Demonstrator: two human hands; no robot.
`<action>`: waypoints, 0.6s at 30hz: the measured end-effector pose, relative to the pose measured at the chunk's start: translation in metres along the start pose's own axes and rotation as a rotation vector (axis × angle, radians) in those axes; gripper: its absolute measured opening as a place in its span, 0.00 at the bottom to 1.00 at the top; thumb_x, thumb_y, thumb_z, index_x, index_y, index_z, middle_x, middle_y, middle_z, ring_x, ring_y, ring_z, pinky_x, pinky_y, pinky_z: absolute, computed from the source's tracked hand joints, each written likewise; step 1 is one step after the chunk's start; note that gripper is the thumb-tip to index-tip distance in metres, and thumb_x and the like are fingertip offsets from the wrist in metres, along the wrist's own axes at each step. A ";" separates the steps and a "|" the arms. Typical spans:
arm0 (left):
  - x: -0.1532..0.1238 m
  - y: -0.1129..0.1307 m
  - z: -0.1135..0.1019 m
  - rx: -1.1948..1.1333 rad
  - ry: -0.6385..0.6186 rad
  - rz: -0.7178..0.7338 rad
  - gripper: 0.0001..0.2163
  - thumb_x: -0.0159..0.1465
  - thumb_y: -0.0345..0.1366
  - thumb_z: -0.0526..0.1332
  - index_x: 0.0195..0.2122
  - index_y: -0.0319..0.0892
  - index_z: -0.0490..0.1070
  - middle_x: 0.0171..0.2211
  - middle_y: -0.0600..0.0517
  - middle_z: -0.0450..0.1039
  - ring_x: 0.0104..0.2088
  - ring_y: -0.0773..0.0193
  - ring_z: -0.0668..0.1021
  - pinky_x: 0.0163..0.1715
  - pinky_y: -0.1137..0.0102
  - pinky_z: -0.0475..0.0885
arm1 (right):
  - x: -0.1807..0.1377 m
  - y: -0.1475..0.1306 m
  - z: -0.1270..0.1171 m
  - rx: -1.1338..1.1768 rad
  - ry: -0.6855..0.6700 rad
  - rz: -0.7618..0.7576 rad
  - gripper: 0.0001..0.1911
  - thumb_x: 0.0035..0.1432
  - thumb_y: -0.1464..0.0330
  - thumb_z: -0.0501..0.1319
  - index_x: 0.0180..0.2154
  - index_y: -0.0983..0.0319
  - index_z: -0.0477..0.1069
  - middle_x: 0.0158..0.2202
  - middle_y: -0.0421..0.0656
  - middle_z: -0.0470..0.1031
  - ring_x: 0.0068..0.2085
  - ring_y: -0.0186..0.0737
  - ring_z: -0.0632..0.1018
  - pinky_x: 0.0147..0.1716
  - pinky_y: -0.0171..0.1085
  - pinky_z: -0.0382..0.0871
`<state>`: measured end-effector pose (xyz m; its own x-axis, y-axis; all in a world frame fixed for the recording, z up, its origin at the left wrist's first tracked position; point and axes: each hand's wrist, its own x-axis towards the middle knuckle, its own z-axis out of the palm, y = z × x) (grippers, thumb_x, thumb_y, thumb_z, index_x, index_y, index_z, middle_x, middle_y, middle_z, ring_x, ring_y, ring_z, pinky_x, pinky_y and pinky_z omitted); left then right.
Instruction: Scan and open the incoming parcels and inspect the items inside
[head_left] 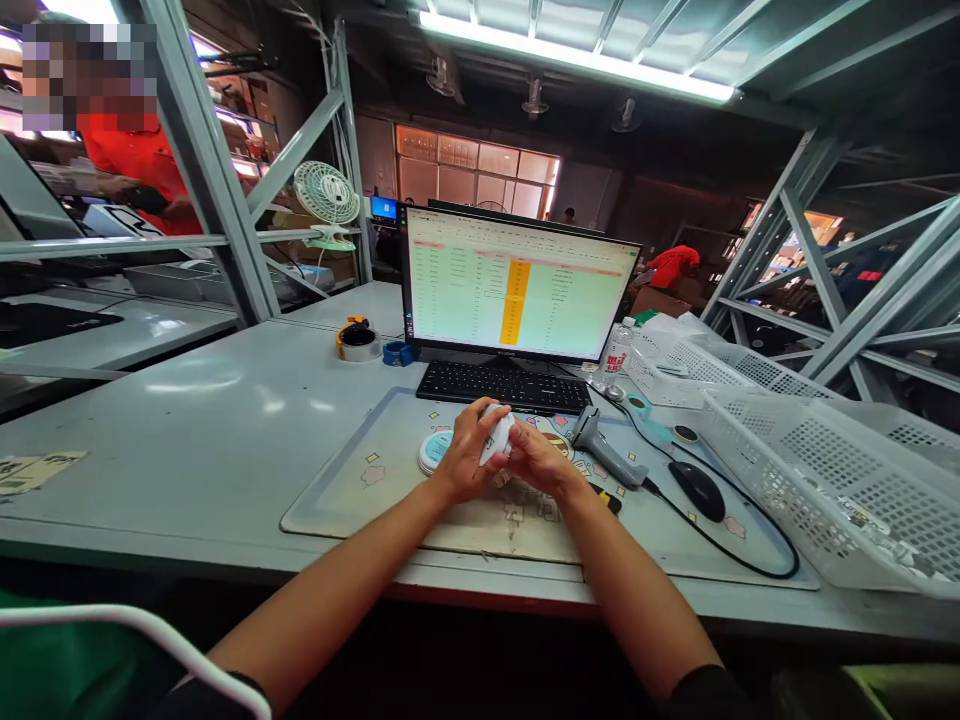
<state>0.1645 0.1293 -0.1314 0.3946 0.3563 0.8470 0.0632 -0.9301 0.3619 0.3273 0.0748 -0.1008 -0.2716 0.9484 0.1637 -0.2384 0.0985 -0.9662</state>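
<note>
Both of my hands meet above the desk mat [337,500], in front of the keyboard [502,388]. Between them is a small white round item with dark lettering [496,436], tilted on edge; its exact kind is unclear. My left hand [466,455] wraps it from the left, and my right hand [540,458] has its fingers against its right side. Just left of my left hand lies a flat round tin with a pale blue label [433,450], partly covered by that hand. A grey barcode scanner [606,452] rests right of my right hand, its cable running off to the right.
A monitor [517,285] showing a spreadsheet stands behind the keyboard. Right of the mouse [697,490] are white perforated baskets [810,490] and a bottle [616,350]. Tape rolls [360,342] lie at the back left, near a metal rack post [217,180]. Co-workers in red [135,165] are farther off.
</note>
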 end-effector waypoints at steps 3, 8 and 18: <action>0.005 0.010 0.007 -0.108 0.114 -0.154 0.30 0.75 0.61 0.49 0.68 0.46 0.64 0.64 0.37 0.64 0.65 0.44 0.69 0.67 0.48 0.62 | 0.000 -0.005 0.003 -0.117 0.045 -0.103 0.46 0.51 0.39 0.73 0.64 0.54 0.69 0.56 0.48 0.77 0.56 0.50 0.78 0.51 0.43 0.78; 0.017 0.009 0.016 -0.621 0.178 -0.617 0.31 0.71 0.64 0.53 0.64 0.45 0.64 0.57 0.42 0.73 0.52 0.53 0.79 0.54 0.59 0.77 | -0.002 -0.006 -0.001 -0.626 0.129 -0.317 0.47 0.58 0.49 0.73 0.72 0.53 0.59 0.67 0.53 0.65 0.64 0.53 0.72 0.62 0.52 0.72; 0.043 0.011 -0.023 -1.122 0.077 -1.351 0.10 0.66 0.43 0.61 0.37 0.41 0.75 0.30 0.50 0.77 0.26 0.62 0.79 0.23 0.71 0.74 | -0.006 0.005 0.009 -1.231 -0.015 -0.529 0.41 0.59 0.79 0.67 0.69 0.46 0.66 0.74 0.48 0.54 0.75 0.56 0.58 0.72 0.61 0.56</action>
<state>0.1607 0.1364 -0.0822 0.5613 0.7910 -0.2435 -0.3380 0.4877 0.8049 0.3191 0.0666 -0.1047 -0.4198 0.7100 0.5655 0.6699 0.6627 -0.3348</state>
